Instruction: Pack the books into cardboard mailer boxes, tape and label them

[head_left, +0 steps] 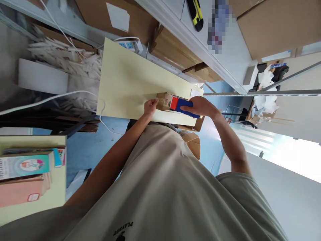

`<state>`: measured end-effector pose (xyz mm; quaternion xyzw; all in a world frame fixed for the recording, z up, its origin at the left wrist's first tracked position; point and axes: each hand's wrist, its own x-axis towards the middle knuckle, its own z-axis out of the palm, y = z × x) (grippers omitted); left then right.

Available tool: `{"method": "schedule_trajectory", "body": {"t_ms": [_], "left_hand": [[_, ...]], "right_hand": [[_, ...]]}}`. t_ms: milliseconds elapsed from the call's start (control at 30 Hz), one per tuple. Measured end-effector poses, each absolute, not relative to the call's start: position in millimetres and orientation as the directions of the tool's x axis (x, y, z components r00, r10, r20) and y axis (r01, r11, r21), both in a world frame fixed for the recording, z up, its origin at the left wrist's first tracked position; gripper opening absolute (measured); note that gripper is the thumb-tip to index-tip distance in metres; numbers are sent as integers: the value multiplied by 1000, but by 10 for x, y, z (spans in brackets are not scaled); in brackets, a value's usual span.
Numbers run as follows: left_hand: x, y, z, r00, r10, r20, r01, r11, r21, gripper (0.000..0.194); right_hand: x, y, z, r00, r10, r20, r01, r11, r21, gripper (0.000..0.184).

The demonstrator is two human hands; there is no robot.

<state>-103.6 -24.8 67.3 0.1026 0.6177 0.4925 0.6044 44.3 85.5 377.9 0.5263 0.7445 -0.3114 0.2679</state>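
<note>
A small brown cardboard box (163, 101) lies on the pale yellow tabletop (125, 77) in front of me. My left hand (150, 107) is closed at the box's left end, its fingertips against or very near the edge; what they pinch, if anything, is too small to make out. My right hand (200, 106) grips a blue block-shaped object with a red end (184, 106), fingers wrapped over its right part. This object lies along the right side of the cardboard box, and its exact kind is unclear. A label with dark print shows on the box beside the red end.
Above the table runs a white shelf (225, 67) bearing a yellow-black utility knife (195, 15). A power strip (129, 45) and large cartons (175, 47) stand behind the tabletop. White cable (82, 92) crosses at left. Books (25, 165) lie on a side table. An open carton (192, 142) stands below.
</note>
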Motion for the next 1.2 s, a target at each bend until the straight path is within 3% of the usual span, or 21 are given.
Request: {"method": "schedule_trajectory", "body": {"t_ms": [167,367,500,600,700,833,1000,1100,1200], "left_hand": [[-893,-201,630,-220,700,-679,-470,534,703,26],[-803,-231,571,-306,677,-669,-405,544,735,23],[-847,-297,507,-343,685,-643,-295,571,766,59],[-953,-318,542,-270,806,-527,-190,491,850,77],[-1113,-268,690,-76,958,-276,-39,273,961,107],[-1282,-113,980,229,971,-67,165,29,986,135],[-1328,-70,1274,346,935,-82,297,-26,955,120],[-1323,-145,1403,301,951,-76,398,-52,916,114],[-1298,-197,1485,219,974,-52,466,-58,883,94]], "right_hand": [[258,827,3899,-141,603,-785,948,312,69,58],[93,765,4024,-77,575,-814,924,349,159,52],[96,747,4023,-64,568,-821,910,371,186,53],[120,748,4021,-66,563,-824,901,389,194,55],[119,746,4031,-72,568,-820,892,404,201,56],[74,723,4041,-82,573,-815,878,428,213,56],[69,672,4020,-110,572,-813,865,457,205,67],[87,641,4021,-117,576,-809,861,465,206,68],[74,606,4043,-111,584,-804,864,456,212,64]]}}
